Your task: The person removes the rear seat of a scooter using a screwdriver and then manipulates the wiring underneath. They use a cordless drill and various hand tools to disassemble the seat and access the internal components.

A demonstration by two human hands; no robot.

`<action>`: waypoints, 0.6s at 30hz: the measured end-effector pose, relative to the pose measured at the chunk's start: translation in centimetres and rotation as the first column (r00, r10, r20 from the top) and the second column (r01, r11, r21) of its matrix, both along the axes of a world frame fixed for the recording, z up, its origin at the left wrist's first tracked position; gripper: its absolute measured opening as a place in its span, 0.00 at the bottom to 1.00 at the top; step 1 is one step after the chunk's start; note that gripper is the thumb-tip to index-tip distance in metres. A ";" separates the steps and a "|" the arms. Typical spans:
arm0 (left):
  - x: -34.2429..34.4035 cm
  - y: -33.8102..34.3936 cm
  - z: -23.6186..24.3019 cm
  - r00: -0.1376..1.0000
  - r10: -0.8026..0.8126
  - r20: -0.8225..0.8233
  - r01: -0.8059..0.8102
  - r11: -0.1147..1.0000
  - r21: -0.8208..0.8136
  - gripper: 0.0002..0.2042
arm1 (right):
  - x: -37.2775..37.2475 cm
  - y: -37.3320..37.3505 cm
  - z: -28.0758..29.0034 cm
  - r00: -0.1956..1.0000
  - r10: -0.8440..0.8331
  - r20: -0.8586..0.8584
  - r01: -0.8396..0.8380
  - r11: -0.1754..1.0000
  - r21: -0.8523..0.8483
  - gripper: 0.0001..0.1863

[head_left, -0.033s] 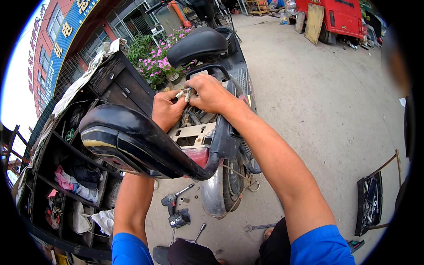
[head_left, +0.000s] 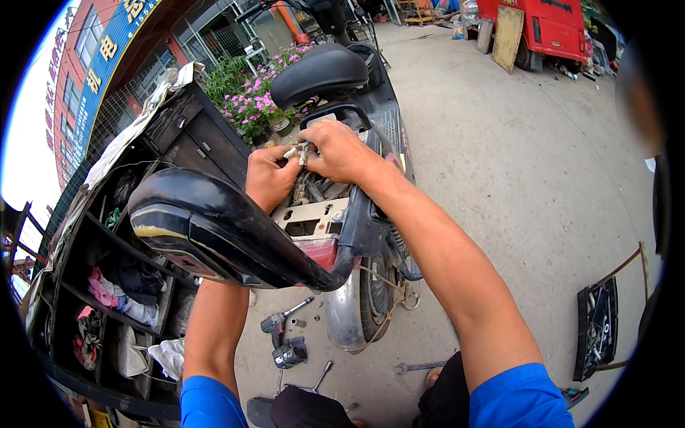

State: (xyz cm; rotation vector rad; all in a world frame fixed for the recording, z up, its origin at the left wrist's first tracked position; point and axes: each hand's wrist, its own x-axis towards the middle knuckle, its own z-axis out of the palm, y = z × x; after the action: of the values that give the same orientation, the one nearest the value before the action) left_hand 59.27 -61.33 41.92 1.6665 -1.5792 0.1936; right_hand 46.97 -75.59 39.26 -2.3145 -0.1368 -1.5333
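Over the opened rear of an electric scooter [head_left: 349,235], my two hands meet at a pale wire connector [head_left: 302,154]. My left hand [head_left: 270,177] pinches it from the left, thumb and forefinger together. From the right, my right hand [head_left: 338,151] grips the connector's other side, fingers curled. Below them, dark wiring [head_left: 308,191] lies in the frame cavity, partly hidden by the hands. A beige metal bracket [head_left: 334,212] with slots sits nearer me. The scooter's black padded backrest [head_left: 207,221] leans over my left forearm.
A cordless impact wrench [head_left: 280,337] and a socket [head_left: 298,323] lie on the ground near my feet, with a spanner [head_left: 412,368] farther right. Dark shelving [head_left: 107,246] holding rags stands at left. An open toolbox [head_left: 596,329] is at right. The black seat [head_left: 319,75] rises beyond my hands.
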 end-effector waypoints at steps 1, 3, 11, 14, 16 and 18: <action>0.0 0.0 0.0 1.000 0.007 0.019 -0.007 1.000 -0.012 0.10 | -0.1 0.0 -0.1 1.000 -0.001 0.012 0.001 1.000 -0.010 0.10; 0.2 0.0 -0.1 0.998 0.026 0.058 -0.024 0.999 -0.034 0.10 | -0.3 0.2 0.1 0.999 0.002 0.037 -0.001 1.000 -0.029 0.10; 0.1 0.0 0.2 0.977 0.063 0.205 -0.046 0.995 -0.085 0.11 | -0.5 0.3 0.3 1.000 -0.028 -0.001 0.028 0.998 -0.056 0.10; -0.3 0.2 0.5 0.956 0.061 0.286 -0.035 0.995 -0.096 0.11 | -0.4 0.4 0.4 1.000 -0.015 -0.005 0.015 0.998 -0.059 0.10; -0.6 0.0 0.5 0.948 0.036 0.318 -0.006 0.996 -0.093 0.10 | -0.4 0.3 0.3 1.000 -0.013 -0.003 0.013 0.998 -0.060 0.10; -0.6 -0.3 0.5 0.942 -0.006 0.335 0.041 0.995 -0.096 0.10 | -0.4 0.1 0.1 1.000 -0.020 0.003 0.020 0.998 -0.067 0.09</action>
State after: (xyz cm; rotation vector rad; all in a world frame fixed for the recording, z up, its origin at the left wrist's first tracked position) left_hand 58.66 -61.59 42.38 1.5944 -1.8037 0.5619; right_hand 46.57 -75.48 39.38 -2.3732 -0.1690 -1.5635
